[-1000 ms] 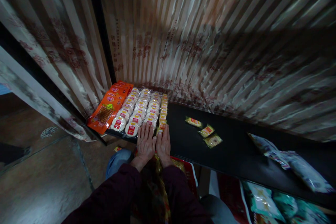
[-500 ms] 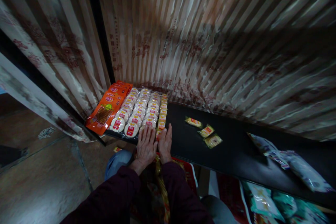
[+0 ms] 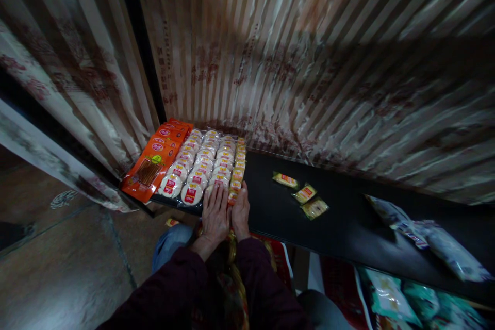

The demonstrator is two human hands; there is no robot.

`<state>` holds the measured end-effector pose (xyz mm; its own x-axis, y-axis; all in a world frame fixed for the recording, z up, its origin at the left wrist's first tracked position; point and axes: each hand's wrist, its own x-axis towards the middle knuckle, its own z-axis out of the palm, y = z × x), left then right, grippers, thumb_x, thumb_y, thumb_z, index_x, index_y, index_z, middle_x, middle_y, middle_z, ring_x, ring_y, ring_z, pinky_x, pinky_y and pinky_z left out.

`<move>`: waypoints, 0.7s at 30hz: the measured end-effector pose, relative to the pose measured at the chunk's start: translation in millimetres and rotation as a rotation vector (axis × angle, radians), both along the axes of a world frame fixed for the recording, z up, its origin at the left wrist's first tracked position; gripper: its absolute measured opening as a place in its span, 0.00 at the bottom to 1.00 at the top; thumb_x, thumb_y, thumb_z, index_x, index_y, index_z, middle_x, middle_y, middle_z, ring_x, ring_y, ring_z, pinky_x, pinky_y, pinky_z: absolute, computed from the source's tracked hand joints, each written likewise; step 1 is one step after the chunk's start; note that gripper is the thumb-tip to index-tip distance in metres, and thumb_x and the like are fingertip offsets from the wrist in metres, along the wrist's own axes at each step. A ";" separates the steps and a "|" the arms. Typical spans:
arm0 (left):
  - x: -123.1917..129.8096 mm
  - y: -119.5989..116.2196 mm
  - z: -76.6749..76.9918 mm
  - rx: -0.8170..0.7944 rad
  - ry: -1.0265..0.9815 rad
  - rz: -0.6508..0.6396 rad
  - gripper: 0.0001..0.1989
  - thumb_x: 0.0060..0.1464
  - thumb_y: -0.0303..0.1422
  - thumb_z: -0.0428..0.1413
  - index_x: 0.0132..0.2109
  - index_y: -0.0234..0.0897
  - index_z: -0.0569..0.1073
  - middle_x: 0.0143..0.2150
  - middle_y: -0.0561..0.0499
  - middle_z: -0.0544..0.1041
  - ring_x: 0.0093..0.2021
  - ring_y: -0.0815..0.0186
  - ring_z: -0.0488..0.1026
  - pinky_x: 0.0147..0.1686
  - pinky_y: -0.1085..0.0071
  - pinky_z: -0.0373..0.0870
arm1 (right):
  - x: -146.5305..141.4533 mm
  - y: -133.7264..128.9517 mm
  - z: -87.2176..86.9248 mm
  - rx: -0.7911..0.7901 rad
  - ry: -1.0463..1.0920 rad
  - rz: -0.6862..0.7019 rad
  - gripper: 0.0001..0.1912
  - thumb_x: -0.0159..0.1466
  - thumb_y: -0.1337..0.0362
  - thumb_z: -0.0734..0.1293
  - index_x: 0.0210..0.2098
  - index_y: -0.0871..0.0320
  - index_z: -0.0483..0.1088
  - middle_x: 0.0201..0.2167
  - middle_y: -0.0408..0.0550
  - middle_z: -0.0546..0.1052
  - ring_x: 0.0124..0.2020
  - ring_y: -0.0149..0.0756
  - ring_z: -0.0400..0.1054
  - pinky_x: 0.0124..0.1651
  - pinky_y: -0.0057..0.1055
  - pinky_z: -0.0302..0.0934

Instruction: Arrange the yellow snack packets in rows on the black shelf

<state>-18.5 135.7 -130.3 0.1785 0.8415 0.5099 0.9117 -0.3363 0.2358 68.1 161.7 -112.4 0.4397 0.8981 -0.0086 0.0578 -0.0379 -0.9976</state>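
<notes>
Left hand (image 3: 215,215) lies palm down, fingers straight and close together, fingertips on the near end of the third row of white round crackers (image 3: 224,162) in clear wrappers. Right hand (image 3: 240,212) stands more on edge just beside it, fingers extended along the near right end of the row of small yellow packets (image 3: 238,164); whether its fingertips press on a packet cannot be told. Both rows sit at the left part of a black shelf (image 3: 278,216), running front to back, packs overlapping. Left of them: two further cracker rows (image 3: 195,167), then overlapping orange snack pouches (image 3: 154,162) at the shelf's end. Right of the hands, well apart, three loose yellow packets (image 3: 305,193) lie near one another; farther right, two blue-and-white bags (image 3: 450,250). Pleated, printed sheeting (image 3: 240,62) hangs behind. Below the shelf at right: green-and-white bags (image 3: 421,301). One yellow packet (image 3: 172,222) is on the floor (image 3: 77,263), by the person's left knee.
</notes>
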 end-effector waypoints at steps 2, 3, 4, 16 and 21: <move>0.5 0.7 -1.1 0.015 -0.016 0.006 0.28 0.64 0.35 0.43 0.69 0.33 0.53 0.68 0.43 0.62 0.70 0.58 0.52 0.69 0.52 0.45 | -1.8 0.3 1.4 -0.028 0.003 -0.015 0.40 0.65 0.39 0.49 0.66 0.59 0.54 0.63 0.56 0.66 0.61 0.41 0.63 0.64 0.40 0.53; 0.7 0.8 -1.3 0.024 -0.024 0.006 0.28 0.64 0.35 0.43 0.69 0.33 0.53 0.68 0.43 0.61 0.70 0.58 0.51 0.69 0.52 0.45 | -2.4 0.2 2.5 -0.041 0.000 -0.019 0.40 0.65 0.39 0.49 0.66 0.59 0.54 0.63 0.57 0.66 0.61 0.41 0.62 0.64 0.41 0.52; 0.8 0.8 -1.0 0.033 -0.033 0.008 0.28 0.64 0.35 0.43 0.69 0.33 0.53 0.68 0.43 0.61 0.70 0.58 0.50 0.69 0.52 0.45 | -2.6 0.0 3.6 -0.049 -0.009 -0.021 0.41 0.65 0.38 0.49 0.66 0.60 0.54 0.63 0.57 0.65 0.62 0.41 0.61 0.65 0.41 0.51; 7.2 14.5 22.3 0.107 -0.103 0.021 0.27 0.62 0.37 0.46 0.66 0.31 0.60 0.65 0.40 0.65 0.70 0.52 0.52 0.68 0.49 0.43 | 27.5 21.4 4.6 -0.033 -0.059 -0.014 0.46 0.63 0.36 0.49 0.66 0.67 0.54 0.69 0.57 0.55 0.70 0.41 0.46 0.70 0.40 0.40; 10.7 25.3 27.3 0.049 -0.094 -0.001 0.27 0.61 0.38 0.48 0.65 0.37 0.62 0.66 0.42 0.64 0.69 0.51 0.54 0.66 0.49 0.49 | 28.4 33.2 2.3 -0.015 -0.021 0.012 0.47 0.62 0.35 0.50 0.67 0.65 0.54 0.69 0.55 0.54 0.70 0.40 0.46 0.70 0.38 0.40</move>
<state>-7.8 161.0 -103.0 0.1290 0.8151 0.5647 0.8861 -0.3504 0.3034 96.5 195.0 -110.1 0.4295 0.9030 -0.0130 0.0798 -0.0523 -0.9954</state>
